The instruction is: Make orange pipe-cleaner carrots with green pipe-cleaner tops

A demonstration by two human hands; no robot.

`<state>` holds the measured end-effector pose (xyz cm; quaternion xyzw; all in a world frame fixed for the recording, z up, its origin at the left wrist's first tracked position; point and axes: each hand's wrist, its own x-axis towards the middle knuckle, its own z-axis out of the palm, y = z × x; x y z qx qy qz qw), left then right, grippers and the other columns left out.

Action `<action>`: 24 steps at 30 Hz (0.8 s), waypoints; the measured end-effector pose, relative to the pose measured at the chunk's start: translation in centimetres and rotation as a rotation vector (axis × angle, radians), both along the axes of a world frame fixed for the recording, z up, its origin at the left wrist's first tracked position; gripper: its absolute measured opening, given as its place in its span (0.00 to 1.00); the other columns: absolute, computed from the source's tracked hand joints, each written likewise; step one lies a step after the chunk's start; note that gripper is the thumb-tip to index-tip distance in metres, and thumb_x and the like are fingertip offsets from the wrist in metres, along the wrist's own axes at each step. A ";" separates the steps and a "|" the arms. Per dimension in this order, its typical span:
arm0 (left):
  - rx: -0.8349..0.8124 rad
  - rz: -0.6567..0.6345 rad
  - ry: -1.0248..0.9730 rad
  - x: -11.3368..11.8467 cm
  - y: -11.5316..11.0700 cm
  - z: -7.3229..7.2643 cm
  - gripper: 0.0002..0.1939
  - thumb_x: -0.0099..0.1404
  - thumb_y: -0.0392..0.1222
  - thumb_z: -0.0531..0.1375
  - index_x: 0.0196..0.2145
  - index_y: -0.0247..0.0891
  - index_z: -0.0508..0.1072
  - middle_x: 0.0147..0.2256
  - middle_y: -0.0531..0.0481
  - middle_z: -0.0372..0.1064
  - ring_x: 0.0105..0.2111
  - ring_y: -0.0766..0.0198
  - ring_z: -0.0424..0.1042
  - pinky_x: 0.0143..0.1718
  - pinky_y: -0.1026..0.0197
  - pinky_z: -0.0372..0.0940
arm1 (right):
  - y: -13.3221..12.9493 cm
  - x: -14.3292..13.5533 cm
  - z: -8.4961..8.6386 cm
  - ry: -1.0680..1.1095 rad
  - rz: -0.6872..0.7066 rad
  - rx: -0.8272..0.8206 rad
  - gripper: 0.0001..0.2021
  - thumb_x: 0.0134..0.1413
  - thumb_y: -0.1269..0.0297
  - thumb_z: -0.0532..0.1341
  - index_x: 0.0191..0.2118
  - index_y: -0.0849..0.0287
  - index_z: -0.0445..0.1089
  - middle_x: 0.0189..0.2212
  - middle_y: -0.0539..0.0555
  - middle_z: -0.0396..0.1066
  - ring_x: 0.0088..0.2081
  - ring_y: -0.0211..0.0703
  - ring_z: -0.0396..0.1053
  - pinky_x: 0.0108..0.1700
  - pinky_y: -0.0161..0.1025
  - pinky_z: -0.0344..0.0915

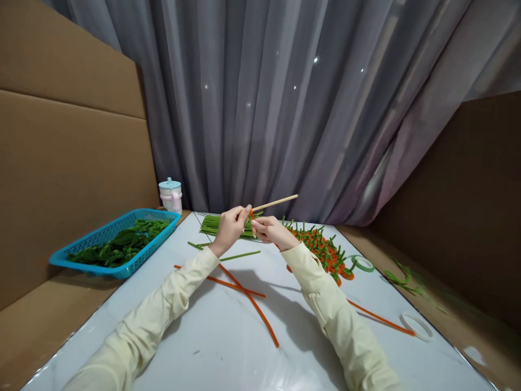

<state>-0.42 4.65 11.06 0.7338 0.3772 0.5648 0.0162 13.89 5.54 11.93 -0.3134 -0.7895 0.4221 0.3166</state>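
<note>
Both hands meet above the far middle of the white table. My left hand [232, 227] pinches a thin wooden stick [277, 202] that points right and slightly up. Around the stick's near end is a short piece of orange fuzzy stem [252, 214], and my right hand [272, 230] has its fingers closed on that stem. Behind and below the hands lies a bundle of green stems [211, 224]. Right of my right hand is a pile of orange pieces with green stalks [321, 247]. Loose orange stems [260, 312] cross on the table nearer to me.
A blue basket [126, 267] of green pieces stands at the left, with a lidded cup [171, 195] behind it. Green tape [363, 264] and a pale ring [423, 326] lie at the right. Cardboard walls flank the table; a grey curtain hangs behind.
</note>
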 end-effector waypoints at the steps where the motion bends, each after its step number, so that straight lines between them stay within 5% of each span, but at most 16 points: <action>1: 0.126 0.080 0.104 -0.2 0.8 -0.6 0.21 0.68 0.46 0.45 0.20 0.36 0.60 0.18 0.54 0.56 0.19 0.69 0.57 0.23 0.65 0.54 | 0.2 -0.2 -0.3 -0.018 -0.015 -0.012 0.18 0.56 0.52 0.47 0.22 0.58 0.54 0.10 0.39 0.41 0.12 0.28 0.37 0.14 0.30 0.40; 8: 0.203 0.036 0.301 -1.0 3.5 -3.7 0.16 0.68 0.41 0.45 0.27 0.34 0.67 0.25 0.46 0.64 0.27 0.62 0.63 0.33 0.60 0.59 | 1.1 -0.1 -1.1 -0.245 -0.099 -0.007 0.16 0.58 0.64 0.45 0.20 0.59 0.54 0.08 0.39 0.39 0.11 0.29 0.39 0.14 0.30 0.43; 14: 0.141 -0.037 0.367 -0.6 3.9 -4.6 0.14 0.67 0.37 0.47 0.28 0.33 0.68 0.27 0.45 0.67 0.29 0.62 0.66 0.34 0.62 0.60 | 1.1 1.0 -0.6 -0.464 -0.132 0.182 0.16 0.52 0.73 0.50 0.15 0.61 0.57 0.10 0.46 0.53 0.16 0.31 0.51 0.23 0.32 0.48; 18: 0.063 -0.129 0.409 -0.3 2.5 -4.0 0.15 0.65 0.37 0.50 0.23 0.33 0.68 0.23 0.49 0.67 0.24 0.67 0.65 0.28 0.66 0.57 | 0.8 2.6 0.6 -0.588 -0.035 0.281 0.14 0.44 0.79 0.52 0.13 0.61 0.56 0.13 0.47 0.57 0.19 0.32 0.52 0.26 0.33 0.48; 21: -0.017 -0.215 0.432 -0.5 0.2 -2.5 0.15 0.64 0.38 0.52 0.22 0.33 0.69 0.19 0.53 0.65 0.20 0.71 0.63 0.24 0.69 0.55 | 0.2 3.7 1.7 -0.628 0.077 0.303 0.12 0.46 0.77 0.53 0.16 0.62 0.58 0.15 0.47 0.59 0.20 0.32 0.53 0.27 0.32 0.49; 24: -0.354 -0.383 0.362 -1.1 -2.1 -0.8 0.16 0.64 0.42 0.52 0.22 0.32 0.70 0.14 0.55 0.60 0.16 0.72 0.59 0.21 0.69 0.53 | -0.4 4.2 2.4 -0.633 0.196 0.287 0.12 0.52 0.71 0.52 0.19 0.62 0.60 0.16 0.47 0.59 0.20 0.31 0.54 0.26 0.31 0.51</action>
